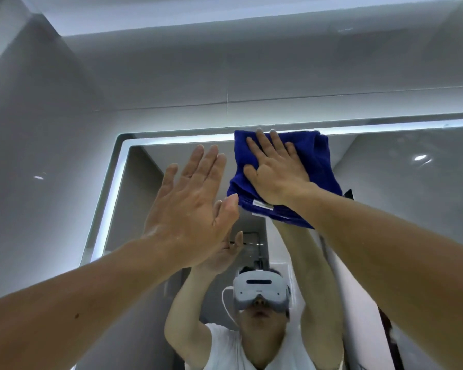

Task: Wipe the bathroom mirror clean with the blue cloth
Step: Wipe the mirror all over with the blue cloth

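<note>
A lit strip [110,198] frames the mirror [401,182]. Right hand [274,172] presses the cloth [316,161] flat-fingered against the mirror's top edge. Left hand [190,206] hovers beside it, fingers straight, holding nothing.

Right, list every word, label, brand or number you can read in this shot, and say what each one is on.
No text in this view can be read.
The white tag on the lower edge of the blue cloth: any print is too blurred to read.
A small mark on the front of the headset reflected in the mirror: too small to read.
</note>
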Demonstrator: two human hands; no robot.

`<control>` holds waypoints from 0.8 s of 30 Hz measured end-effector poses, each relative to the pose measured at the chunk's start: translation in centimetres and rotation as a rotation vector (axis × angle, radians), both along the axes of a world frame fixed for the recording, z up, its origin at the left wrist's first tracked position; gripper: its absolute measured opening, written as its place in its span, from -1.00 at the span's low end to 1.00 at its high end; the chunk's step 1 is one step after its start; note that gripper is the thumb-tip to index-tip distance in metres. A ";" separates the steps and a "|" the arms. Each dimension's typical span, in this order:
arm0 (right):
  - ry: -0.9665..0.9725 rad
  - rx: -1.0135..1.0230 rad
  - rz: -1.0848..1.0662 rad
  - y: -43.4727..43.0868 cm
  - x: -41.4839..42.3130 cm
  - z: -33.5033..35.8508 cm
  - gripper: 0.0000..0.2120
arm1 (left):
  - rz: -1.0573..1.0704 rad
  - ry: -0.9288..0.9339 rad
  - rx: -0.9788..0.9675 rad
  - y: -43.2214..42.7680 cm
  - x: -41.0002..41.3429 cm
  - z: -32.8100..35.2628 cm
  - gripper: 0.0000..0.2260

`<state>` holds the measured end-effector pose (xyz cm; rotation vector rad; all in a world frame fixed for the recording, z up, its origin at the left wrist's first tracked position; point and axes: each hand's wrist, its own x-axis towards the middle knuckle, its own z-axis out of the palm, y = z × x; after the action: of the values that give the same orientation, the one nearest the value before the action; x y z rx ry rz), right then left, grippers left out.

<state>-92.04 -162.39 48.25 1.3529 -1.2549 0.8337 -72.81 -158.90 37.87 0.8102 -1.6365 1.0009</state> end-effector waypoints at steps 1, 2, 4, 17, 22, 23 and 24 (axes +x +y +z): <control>-0.003 -0.002 -0.002 0.0 0.0 0.7 -0.40 | 0.004 0.001 -0.003 -0.3 0.2 0.4 -0.38; -0.007 -0.003 -0.005 -0.1 0.1 1.5 -0.41 | 0.004 0.005 -0.004 -0.5 0.4 0.7 -0.39; -0.030 -0.003 -0.003 0.0 0.2 3.5 -0.41 | -0.003 0.018 -0.004 -1.0 0.7 1.5 -0.39; 0.013 0.013 0.048 -0.1 -0.7 -0.7 -0.40 | -0.045 0.043 -0.019 -1.1 3.1 2.0 -0.32; 0.116 0.106 0.021 1.0 -2.3 -8.5 -0.40 | -0.043 0.013 0.029 -0.6 2.7 1.0 -0.34; 0.119 0.116 0.014 1.2 -2.6 -8.4 -0.40 | -0.035 0.006 0.038 -0.5 2.6 1.0 -0.34; 0.120 0.123 0.006 1.3 -2.6 -7.7 -0.41 | -0.024 -0.004 0.045 -0.3 2.6 0.9 -0.34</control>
<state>-94.59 -161.05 40.53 1.4837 -1.2253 0.6782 -70.23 -159.23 38.81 0.8174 -1.6735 0.9517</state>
